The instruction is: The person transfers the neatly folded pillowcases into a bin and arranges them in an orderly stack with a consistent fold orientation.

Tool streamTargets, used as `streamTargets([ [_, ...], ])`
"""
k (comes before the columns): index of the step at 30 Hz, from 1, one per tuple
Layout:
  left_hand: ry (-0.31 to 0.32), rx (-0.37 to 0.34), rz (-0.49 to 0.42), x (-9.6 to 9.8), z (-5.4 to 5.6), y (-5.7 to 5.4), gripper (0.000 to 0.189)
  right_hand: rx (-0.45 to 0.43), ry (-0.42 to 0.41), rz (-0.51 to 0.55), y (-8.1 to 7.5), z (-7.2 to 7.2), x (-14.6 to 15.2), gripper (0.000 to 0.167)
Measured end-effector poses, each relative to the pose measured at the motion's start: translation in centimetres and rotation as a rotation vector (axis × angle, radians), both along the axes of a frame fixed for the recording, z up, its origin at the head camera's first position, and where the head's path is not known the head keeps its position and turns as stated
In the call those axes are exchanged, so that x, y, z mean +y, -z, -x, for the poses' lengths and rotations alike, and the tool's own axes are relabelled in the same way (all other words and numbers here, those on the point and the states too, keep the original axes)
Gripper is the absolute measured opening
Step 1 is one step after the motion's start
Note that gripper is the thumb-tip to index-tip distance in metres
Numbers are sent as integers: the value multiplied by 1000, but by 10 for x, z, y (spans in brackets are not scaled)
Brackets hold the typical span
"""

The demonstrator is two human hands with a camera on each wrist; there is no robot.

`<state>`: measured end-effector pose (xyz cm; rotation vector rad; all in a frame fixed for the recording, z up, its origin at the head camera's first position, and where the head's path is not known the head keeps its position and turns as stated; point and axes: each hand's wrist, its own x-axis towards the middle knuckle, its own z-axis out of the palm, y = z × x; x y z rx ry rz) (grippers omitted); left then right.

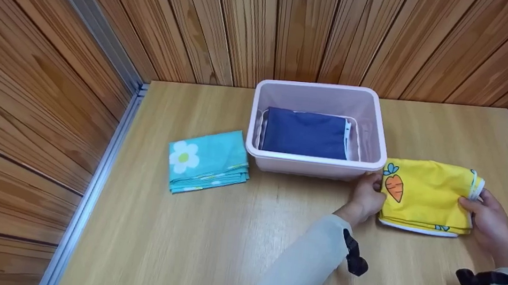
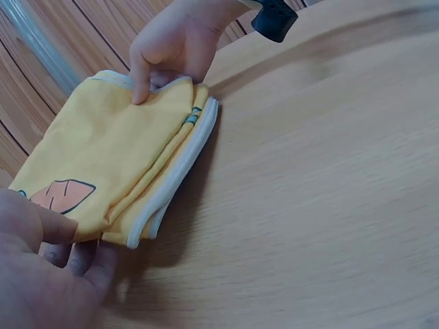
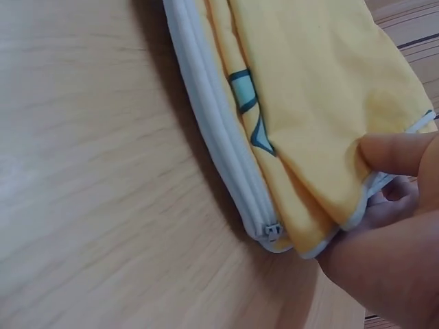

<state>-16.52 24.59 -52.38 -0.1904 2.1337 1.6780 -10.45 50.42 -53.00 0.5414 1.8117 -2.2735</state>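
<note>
A folded yellow cloth cover (image 1: 428, 194) with a carrot print, white edging and a zipper (image 3: 271, 232) spans both hands. My left hand (image 1: 367, 197) pinches its left edge, thumb on top and fingers beneath, close to the front right corner of the pink plastic bin (image 1: 312, 167). The right hand (image 1: 493, 224) grips the right edge, with the thumb lying over the upper layer. In the left wrist view a shadow lies along the cover's near side on the table. Inside the bin lies a folded navy cloth (image 1: 304, 133).
A folded turquoise cloth (image 1: 209, 161) with a white flower lies left of the bin on the wooden table (image 1: 205, 250). Wood-plank walls (image 1: 303, 29) rise behind and at the left, with a metal rail (image 1: 94, 177) along the left table edge.
</note>
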Motion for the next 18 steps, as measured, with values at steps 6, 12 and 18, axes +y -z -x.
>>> streamTargets([
  [6,93,10,-32,-1,0,1,37,-30,36,-148,2,1,-2,20],
  [12,193,0,2,-2,-2,2,58,-93,-3,-390,7,-1,-5,34],
  [18,327,57,85,-4,-4,7,91,-16,-87,-530,15,-4,-9,82],
])
